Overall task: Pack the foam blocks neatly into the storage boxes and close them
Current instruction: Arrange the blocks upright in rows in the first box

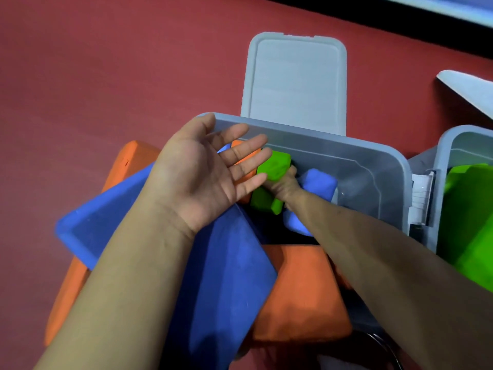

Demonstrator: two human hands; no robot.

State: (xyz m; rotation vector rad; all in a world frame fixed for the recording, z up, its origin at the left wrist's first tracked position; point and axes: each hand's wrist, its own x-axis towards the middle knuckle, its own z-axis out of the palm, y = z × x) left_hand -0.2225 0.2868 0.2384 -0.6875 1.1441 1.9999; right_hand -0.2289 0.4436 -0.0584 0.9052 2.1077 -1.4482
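A grey storage box [360, 166] stands open on the red floor, its lid [293, 81] leaning up behind it. Inside it my right hand [284, 186] grips a small green foam block [274, 164], next to a small blue block [318, 182]. My left hand [205, 172] hovers palm-up with straight fingers over the box's left end, holding nothing. A long blue foam block [218, 263] lies across the box, over large orange blocks [301, 289]. Part of an orange block shows behind my left fingers.
A second grey box [442, 161] stands at the right with large green foam [469, 222] in it. Its lid [469, 89] pokes in at the far right. An orange slab [69, 284] sticks out on the left over the red floor [106, 76].
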